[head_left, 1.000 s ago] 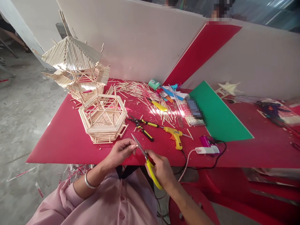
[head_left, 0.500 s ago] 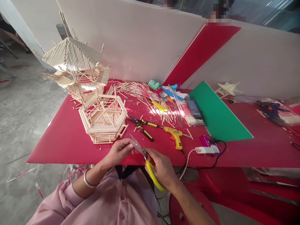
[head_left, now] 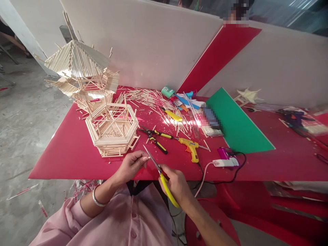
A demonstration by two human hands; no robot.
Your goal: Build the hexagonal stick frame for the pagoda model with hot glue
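My left hand is closed in a pinch on a small wooden stick, whose pale tip pokes out past the fingertips. In my right hand is a pair of scissors with yellow handles. Their blades point up and to the left, close beside the stick's tip; I cannot tell whether they touch it. Beyond my left hand stands a hexagonal stick structure with low railings. Black-and-yellow pliers lie just past the scissors.
A tiered stick pagoda rises at the back left. Loose sticks and a yellow cutter knife are scattered mid-table. A yellow glue gun, a white power strip with cords and a green board lie to the right.
The scissor blades have come closer together and shifted slightly right of the left fingertips. The stick's tip now shows more clearly in the left hand.
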